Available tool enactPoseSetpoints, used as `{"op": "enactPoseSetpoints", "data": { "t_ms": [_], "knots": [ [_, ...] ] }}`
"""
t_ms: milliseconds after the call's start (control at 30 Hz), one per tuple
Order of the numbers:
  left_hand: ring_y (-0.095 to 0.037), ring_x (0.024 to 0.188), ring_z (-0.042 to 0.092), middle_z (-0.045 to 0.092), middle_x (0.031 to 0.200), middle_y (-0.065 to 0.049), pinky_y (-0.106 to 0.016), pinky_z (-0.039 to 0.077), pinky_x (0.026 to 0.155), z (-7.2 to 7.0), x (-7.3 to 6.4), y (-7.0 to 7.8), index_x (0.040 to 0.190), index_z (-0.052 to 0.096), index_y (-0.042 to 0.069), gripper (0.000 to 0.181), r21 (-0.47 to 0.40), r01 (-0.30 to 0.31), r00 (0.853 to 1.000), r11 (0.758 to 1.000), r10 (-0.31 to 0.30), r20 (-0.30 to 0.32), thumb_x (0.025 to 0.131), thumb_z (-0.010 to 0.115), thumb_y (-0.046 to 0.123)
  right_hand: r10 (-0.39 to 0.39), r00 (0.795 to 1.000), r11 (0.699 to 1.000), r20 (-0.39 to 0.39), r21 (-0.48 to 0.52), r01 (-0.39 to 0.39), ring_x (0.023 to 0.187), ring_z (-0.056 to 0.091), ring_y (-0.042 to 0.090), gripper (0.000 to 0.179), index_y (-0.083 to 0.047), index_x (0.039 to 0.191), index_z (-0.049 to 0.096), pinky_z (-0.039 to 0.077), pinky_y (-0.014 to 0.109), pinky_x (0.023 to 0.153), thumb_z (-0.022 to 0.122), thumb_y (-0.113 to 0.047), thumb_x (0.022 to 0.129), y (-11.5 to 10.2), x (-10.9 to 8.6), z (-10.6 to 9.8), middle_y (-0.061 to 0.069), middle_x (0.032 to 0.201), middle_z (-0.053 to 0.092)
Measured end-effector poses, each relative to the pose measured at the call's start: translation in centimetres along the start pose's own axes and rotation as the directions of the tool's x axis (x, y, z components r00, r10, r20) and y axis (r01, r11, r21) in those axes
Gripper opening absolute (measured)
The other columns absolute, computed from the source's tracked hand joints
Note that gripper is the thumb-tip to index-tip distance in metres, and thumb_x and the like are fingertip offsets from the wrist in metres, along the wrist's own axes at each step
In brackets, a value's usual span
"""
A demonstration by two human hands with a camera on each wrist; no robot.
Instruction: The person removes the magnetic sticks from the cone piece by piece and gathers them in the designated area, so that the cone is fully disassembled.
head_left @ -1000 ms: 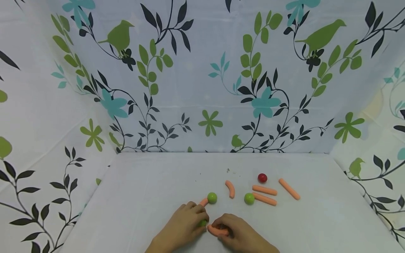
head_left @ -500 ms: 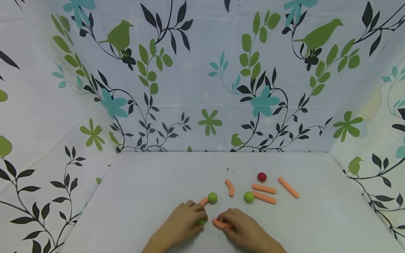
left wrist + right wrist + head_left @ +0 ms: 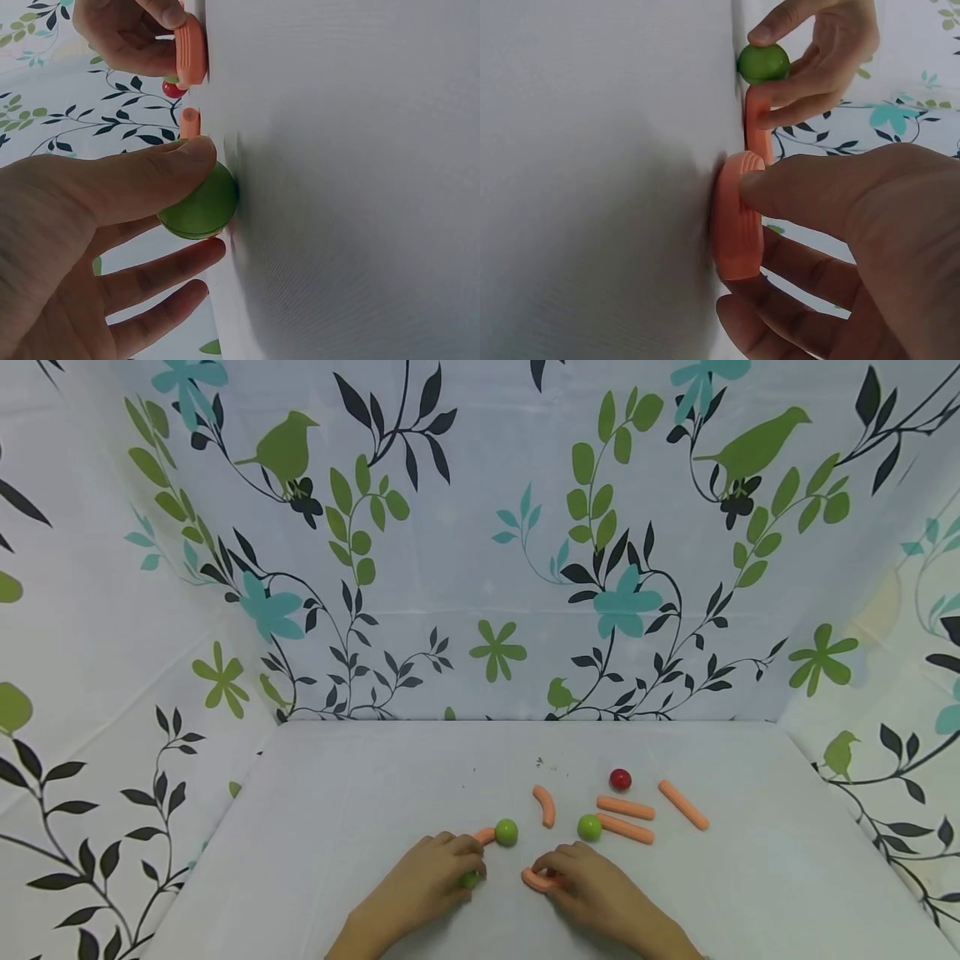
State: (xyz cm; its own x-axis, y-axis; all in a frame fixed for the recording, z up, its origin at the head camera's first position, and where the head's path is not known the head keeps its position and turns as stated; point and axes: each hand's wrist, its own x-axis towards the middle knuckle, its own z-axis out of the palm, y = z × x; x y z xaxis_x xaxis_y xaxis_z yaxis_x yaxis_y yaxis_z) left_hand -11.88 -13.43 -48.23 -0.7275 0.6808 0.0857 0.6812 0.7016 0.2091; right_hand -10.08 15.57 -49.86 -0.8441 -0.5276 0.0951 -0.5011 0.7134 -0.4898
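My left hand (image 3: 427, 881) pinches a green ball (image 3: 199, 206) between thumb and fingers, and the ball appears to touch the white tabletop. Beyond that hand a straight orange stick (image 3: 484, 836) lies partly hidden by the fingers, its end against another green ball (image 3: 507, 832). My right hand (image 3: 603, 889) holds a short curved orange stick (image 3: 736, 217) with thumb and fingers, low against the surface. Grooves run along its side in the right wrist view. A gap separates the two hands.
Farther back on the white table (image 3: 337, 793) lie a curved orange stick (image 3: 544, 807), a third green ball (image 3: 589, 827), a red ball (image 3: 620, 779) and several straight orange sticks (image 3: 683, 805). Patterned cloth (image 3: 435, 660) stands behind and at both sides.
My right hand has moved away and to the right, carrying the curved orange stick. My left hand has shifted slightly left with its green ball, so the gap between the hands is wider.
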Motion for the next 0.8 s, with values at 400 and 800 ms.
{"op": "enactPoseSetpoints", "data": {
  "t_ms": [400, 800],
  "knots": [
    [-0.014, 0.108, 0.066, 0.064, 0.134, 0.005, -0.035, 0.055, 0.084, 0.3, 0.1, -0.4, 0.138, 0.066, 0.028, 0.056, -0.010, 0.091, 0.995, 0.996, -0.091, 0.027, 0.086, 0.085, 0.021, 0.083, 0.996, 0.996, -0.007, -0.035, -0.084, 0.086, 0.056, -0.004, 0.016, -0.027, 0.109, 0.074, 0.055, 0.025, 0.075, 0.078, -0.026, 0.094, 0.6, -0.2, -0.5, -0.018, 0.096, 0.067],
    [-0.021, 0.101, 0.071, 0.073, 0.119, 0.000, -0.043, 0.057, 0.082, -0.2, 0.1, -0.2, 0.135, 0.064, 0.021, 0.045, -0.016, 0.218, 0.976, 0.976, -0.218, -0.007, 0.095, 0.073, 0.040, 0.137, 0.990, 0.988, -0.023, -0.068, -0.139, 0.084, 0.056, -0.004, 0.016, -0.027, 0.108, 0.074, 0.054, 0.025, 0.073, 0.079, -0.028, 0.093, 1.1, -0.3, -1.3, -0.018, 0.095, 0.068]
  ]
}}
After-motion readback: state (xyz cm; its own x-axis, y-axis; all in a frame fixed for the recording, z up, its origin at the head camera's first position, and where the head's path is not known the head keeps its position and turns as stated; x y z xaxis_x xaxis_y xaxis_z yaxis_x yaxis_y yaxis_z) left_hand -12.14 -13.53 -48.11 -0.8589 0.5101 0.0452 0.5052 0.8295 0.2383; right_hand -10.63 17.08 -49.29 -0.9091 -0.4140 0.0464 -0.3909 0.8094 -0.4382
